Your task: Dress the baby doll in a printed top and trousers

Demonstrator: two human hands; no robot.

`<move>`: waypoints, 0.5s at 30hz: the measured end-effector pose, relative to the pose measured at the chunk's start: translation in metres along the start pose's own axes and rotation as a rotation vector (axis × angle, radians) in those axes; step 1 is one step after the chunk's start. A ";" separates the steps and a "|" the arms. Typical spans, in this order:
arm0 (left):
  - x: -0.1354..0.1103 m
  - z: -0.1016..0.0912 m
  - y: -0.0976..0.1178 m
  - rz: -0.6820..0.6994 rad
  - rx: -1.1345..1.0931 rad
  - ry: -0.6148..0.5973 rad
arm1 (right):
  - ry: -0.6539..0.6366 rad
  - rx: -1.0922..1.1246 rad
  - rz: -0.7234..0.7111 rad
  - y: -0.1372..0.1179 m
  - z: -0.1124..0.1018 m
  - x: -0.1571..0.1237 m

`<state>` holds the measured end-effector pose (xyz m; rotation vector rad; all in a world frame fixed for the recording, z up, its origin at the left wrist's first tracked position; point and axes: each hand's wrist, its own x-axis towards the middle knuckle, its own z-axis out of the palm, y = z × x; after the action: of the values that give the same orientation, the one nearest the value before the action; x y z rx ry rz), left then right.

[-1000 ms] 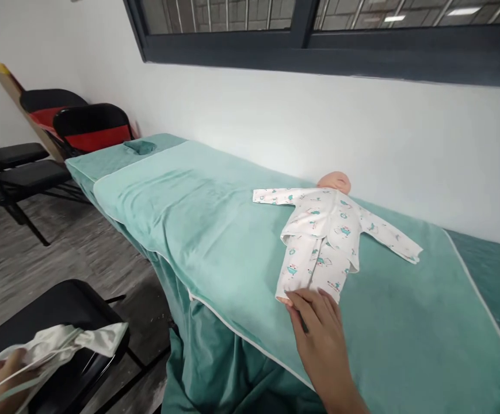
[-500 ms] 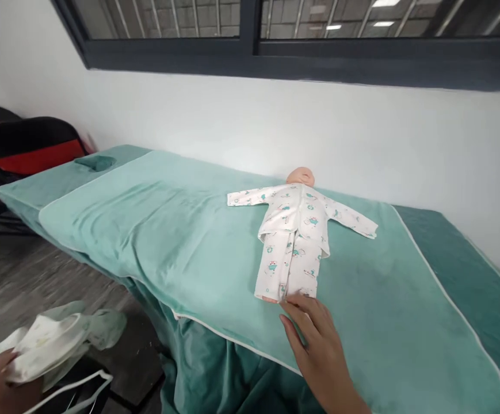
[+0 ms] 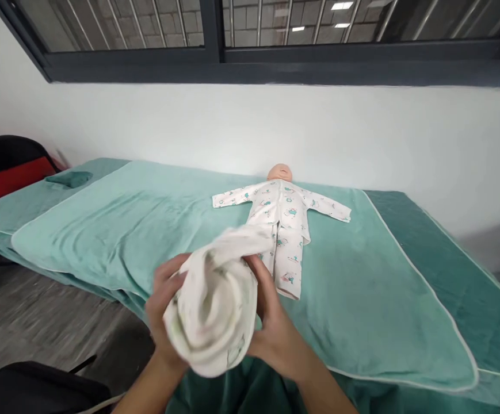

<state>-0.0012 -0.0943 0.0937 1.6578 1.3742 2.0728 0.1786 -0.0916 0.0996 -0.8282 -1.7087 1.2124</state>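
Observation:
A bundled white cloth (image 3: 215,305) is held up in front of me between both hands. My left hand (image 3: 163,299) grips its left side, fingers curled round it. Closed on its right side is my right hand (image 3: 273,325). Behind the bundle, a baby doll (image 3: 281,221) in white printed pyjamas lies on its back on the light green towel (image 3: 146,224), arms spread, bare head toward the wall. The cloth hides part of the doll's left leg.
The towel covers a long table draped in darker green cloth (image 3: 448,241) against a white wall under a dark-framed window. A small green folded cloth (image 3: 69,179) lies at the table's far left. Black and red chairs (image 3: 3,167) stand at left; a black chair seat (image 3: 38,391) is at bottom left.
My left hand brought the white cloth up from the lower left to the middle. My right hand left the doll's feet and took hold of the cloth. The view swung right.

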 end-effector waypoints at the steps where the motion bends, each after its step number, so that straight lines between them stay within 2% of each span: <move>1: 0.000 0.015 0.010 -0.026 -0.027 -0.024 | 0.019 0.022 -0.016 -0.001 0.001 0.007; 3: -0.001 0.038 0.022 -0.076 -0.073 -0.024 | 0.148 0.036 -0.052 0.001 0.001 0.019; 6: -0.003 0.061 0.026 -0.174 -0.077 -0.067 | 0.339 0.074 -0.082 0.006 -0.004 0.029; 11: -0.005 0.082 0.028 -0.258 -0.147 -0.163 | 0.463 0.172 -0.107 0.016 -0.013 0.033; 15: -0.007 0.089 0.029 -0.293 -0.217 -0.266 | 0.519 0.158 -0.097 0.015 -0.028 0.029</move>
<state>0.0877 -0.0661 0.1065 1.4786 1.1782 1.7008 0.1927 -0.0516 0.0976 -0.8613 -1.2029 0.9479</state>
